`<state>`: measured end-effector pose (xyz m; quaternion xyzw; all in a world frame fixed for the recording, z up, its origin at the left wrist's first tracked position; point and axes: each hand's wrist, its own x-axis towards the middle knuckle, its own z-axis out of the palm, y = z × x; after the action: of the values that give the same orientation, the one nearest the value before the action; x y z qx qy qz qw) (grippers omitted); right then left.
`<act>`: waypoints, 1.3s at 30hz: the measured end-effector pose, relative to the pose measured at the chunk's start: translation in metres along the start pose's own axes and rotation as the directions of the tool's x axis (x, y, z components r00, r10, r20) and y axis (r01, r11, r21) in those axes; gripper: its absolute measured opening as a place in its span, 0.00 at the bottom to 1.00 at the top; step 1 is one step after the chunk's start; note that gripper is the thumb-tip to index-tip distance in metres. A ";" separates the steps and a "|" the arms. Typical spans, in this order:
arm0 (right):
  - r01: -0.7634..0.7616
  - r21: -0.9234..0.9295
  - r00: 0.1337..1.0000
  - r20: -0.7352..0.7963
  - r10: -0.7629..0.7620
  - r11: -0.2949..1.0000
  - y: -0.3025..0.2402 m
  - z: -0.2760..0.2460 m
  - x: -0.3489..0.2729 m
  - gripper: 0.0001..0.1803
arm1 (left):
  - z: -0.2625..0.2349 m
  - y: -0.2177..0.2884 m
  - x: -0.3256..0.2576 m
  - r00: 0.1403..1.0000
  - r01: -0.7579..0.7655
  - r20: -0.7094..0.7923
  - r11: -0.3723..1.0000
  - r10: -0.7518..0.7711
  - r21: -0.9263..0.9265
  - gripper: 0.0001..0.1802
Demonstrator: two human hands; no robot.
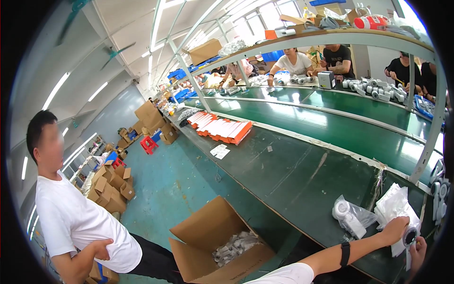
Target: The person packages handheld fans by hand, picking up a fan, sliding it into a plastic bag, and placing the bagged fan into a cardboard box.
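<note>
My left hand [396, 230], with a black band on its forearm, reaches in at the lower right. Its fingers are bent down beside a stack of white plastic bags [395, 203]; what they grip is hidden. My right hand [418, 253] is closed at the edge of a white handheld device with a round, dark-faced head [410, 235], which looks like a small fan. This device lies between both hands, over the bags. To their left, a similar white device in a clear bag [350, 217] rests on the dark green bench [288, 180].
An open cardboard box [208, 225] with bagged white parts stands below the bench. A person in a white shirt [85, 213] is at the left. Orange-and-white flat cartons [220, 127] lie farther along. Several people work across the green conveyor [302, 118]; more white devices [440, 194] line the right edge.
</note>
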<state>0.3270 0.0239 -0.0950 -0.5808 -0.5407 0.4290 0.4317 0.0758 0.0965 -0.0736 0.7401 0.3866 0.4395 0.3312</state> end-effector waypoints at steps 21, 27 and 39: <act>-0.087 0.096 0.989 0.130 0.074 0.992 -0.040 0.029 0.008 0.27 | -0.017 0.009 -0.005 1.000 -0.005 -0.017 1.000 0.005 0.020 0.05; 0.035 0.053 0.982 0.184 -0.044 0.998 0.006 0.002 0.025 0.39 | -0.012 0.008 -0.010 0.995 -0.102 0.036 0.986 0.098 0.132 0.04; 0.016 0.044 0.979 0.204 -0.024 0.999 -0.035 0.014 0.024 0.18 | -0.001 0.001 -0.007 1.000 -0.027 -0.002 0.999 0.027 0.026 0.04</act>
<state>0.3052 0.0497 -0.0655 -0.5190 -0.5789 0.4932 0.3902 0.0729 0.0901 -0.0747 0.7489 0.3825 0.4400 0.3152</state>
